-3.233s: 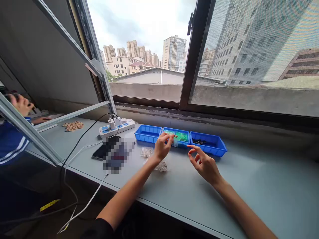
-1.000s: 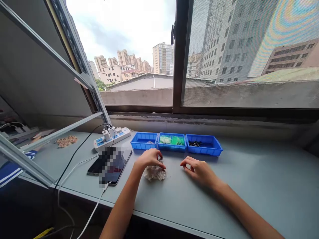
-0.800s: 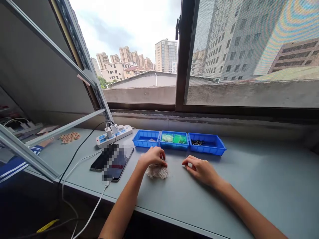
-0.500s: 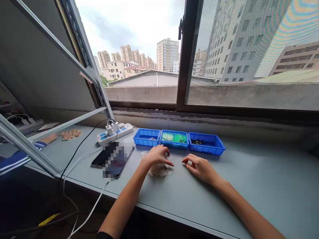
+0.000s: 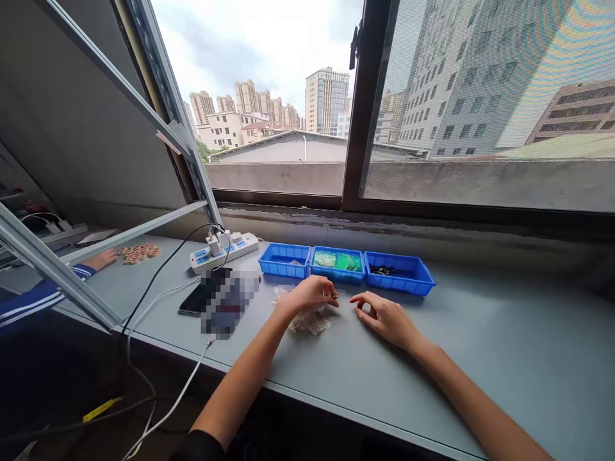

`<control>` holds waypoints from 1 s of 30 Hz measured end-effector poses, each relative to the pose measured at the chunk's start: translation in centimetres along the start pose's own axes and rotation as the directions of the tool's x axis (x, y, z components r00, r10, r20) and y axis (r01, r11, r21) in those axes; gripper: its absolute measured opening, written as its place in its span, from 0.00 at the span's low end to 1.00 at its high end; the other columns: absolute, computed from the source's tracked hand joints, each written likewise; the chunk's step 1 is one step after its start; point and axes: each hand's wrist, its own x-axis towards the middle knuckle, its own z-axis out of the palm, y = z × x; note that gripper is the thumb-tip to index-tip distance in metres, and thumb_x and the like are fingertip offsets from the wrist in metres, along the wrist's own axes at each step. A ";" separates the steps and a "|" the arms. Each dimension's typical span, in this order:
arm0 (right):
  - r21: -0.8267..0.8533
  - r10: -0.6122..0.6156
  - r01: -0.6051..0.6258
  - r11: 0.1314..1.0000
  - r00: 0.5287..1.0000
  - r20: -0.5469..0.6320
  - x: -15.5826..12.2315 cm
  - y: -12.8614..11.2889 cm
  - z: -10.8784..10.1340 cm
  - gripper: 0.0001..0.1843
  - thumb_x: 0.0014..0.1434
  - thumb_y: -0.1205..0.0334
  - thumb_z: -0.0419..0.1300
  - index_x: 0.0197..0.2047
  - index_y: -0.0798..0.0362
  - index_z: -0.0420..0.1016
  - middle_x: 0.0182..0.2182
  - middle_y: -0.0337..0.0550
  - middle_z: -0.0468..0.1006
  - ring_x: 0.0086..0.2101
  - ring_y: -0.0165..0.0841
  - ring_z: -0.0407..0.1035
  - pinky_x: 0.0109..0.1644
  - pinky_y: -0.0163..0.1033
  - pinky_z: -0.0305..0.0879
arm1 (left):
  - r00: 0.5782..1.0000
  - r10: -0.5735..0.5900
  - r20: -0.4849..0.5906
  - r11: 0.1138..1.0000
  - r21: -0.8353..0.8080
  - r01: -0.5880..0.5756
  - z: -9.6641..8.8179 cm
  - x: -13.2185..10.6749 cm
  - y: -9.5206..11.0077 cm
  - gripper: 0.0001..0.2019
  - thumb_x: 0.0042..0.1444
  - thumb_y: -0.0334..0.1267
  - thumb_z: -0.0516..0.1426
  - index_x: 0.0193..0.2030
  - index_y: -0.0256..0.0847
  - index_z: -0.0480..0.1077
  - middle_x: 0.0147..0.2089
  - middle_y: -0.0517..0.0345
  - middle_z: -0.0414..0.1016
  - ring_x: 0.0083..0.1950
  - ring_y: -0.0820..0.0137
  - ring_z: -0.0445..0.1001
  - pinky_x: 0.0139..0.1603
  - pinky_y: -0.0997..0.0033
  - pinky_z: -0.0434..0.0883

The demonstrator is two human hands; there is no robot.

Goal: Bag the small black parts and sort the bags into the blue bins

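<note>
My left hand [image 5: 311, 296] is closed in a pinch above a pile of clear plastic bags [image 5: 314, 322]. At its fingertips shows a small brownish piece [image 5: 336, 296], too tiny to name. To the right, my right hand [image 5: 387, 320] rests low over the grey table, index finger and thumb slightly apart, with nothing visible between them. Beyond both hands stand three blue bins in a row. The left bin [image 5: 284, 269] has a few small pieces in it, the middle bin [image 5: 337, 276] green and pale packets, the right bin [image 5: 408, 283] dark small parts.
Left of the bags lie a phone [image 5: 199, 299] and a blurred-out device with a white cable. A power strip [image 5: 247, 244] with plugs stands behind them. Metal shelf posts [image 5: 185, 137] rise at the left. Past them, another person's hand [image 5: 102, 258] is beside small wooden-looking pieces [image 5: 139, 253].
My left hand's fingers have closed from a spread grip into a pinch, with a small piece now at the tips. My right index finger and thumb have parted slightly. The view has shifted a little.
</note>
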 end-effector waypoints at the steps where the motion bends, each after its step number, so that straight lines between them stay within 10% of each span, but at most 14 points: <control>1: 0.013 0.007 -0.007 1.000 1.000 -0.002 0.0 0.0 0.0 0.14 0.58 0.57 0.51 0.44 0.47 0.72 0.32 0.37 0.78 0.23 0.29 0.68 0.28 0.35 0.61 | 1.000 0.009 -0.003 0.999 -0.038 -0.009 0.2 0.0 0.2 0.08 0.45 0.41 0.64 0.29 0.38 0.74 0.28 0.62 0.71 0.31 0.72 0.69 0.31 0.75 0.62; 12: 0.032 -0.091 0.101 0.994 0.967 -0.239 0.0 -0.4 -0.3 0.12 0.60 0.54 0.52 0.39 0.49 0.73 0.33 0.40 0.77 0.19 0.27 0.66 0.25 0.34 0.61 | 0.989 0.138 -0.049 0.931 -0.334 -0.146 1.6 0.3 1.2 0.05 0.52 0.36 0.58 0.34 0.37 0.71 0.30 0.59 0.75 0.34 0.73 0.73 0.36 0.75 0.66; 30: -0.005 -0.158 0.181 0.983 0.842 -0.515 -0.1 -0.3 -0.4 0.13 0.63 0.58 0.49 0.32 0.51 0.71 0.40 0.45 0.74 0.21 0.22 0.67 0.21 0.28 0.63 | 0.925 0.268 -0.269 0.963 0.036 -0.269 1.8 0.3 1.8 0.07 0.55 0.36 0.57 0.40 0.40 0.68 0.41 0.57 0.72 0.31 0.75 0.70 0.35 0.74 0.69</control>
